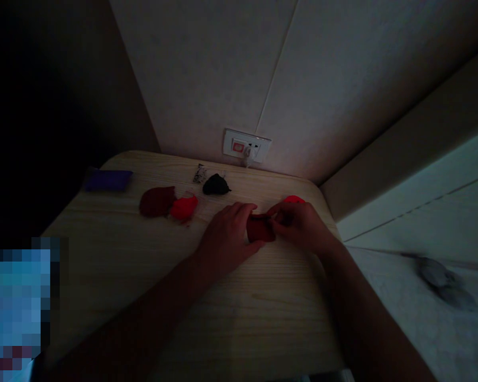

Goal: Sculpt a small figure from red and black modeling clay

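A dark red, flattened piece of modelling clay lies at the middle right of the wooden table. My left hand curls around its left side, thumb at the near edge and fingers at the far edge. Along the far edge of the piece runs a thin dark line, perhaps a strip of black clay. My right hand is at the right end of that line, thumb and fingertips pinched together; what is between them is too dark to make out. Just behind the right hand, a bright red thing shows in part.
On the tabletop lie a dark red clay lump, a bright red lump touching it, a black lump, a small patterned scrap and a purple packet. A wall socket with a plug sits behind.
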Demonstrator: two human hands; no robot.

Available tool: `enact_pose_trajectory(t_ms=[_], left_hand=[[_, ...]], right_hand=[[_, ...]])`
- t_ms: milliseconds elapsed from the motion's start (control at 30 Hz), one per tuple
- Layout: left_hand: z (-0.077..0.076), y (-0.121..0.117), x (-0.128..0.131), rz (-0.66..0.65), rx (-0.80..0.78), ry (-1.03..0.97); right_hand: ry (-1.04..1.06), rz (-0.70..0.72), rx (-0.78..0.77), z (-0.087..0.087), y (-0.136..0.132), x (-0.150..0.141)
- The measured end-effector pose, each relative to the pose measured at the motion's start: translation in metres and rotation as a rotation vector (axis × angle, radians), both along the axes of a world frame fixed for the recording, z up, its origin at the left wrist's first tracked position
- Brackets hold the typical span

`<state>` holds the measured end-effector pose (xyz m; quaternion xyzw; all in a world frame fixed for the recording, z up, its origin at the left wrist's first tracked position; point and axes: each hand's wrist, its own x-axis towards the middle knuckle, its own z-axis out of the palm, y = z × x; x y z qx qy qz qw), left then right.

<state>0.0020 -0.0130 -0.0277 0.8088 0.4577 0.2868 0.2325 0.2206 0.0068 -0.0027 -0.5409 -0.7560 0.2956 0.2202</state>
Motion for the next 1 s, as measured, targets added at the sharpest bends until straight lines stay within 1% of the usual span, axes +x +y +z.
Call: enact_pose_trajectory(t_ms=[167,533,700,1000], left_hand=[[0.0011,-0.0006,0.0002,-0.001,-0.008,0.001],[0.0013,0.0001,0.0005,0.000,-0.004,-0.010],[0.0026,-0.0001,0.0003,0.006,-0.016,0.007],[-0.0014,0.0010,0.0005,-0.002,0.012,-0.004]], right_hand=[[0.028,0.004,-0.007,0.0019,-0.0010,-0.0001],[-0.054,0.035,0.075,-0.0004,-0.0004,0.0004],[-0.072,0.040,0.080,-0.0007,-0.0008,0.0007],[-0.090,0.038,0.102,0.0021,-0.0010,-0.0018]])
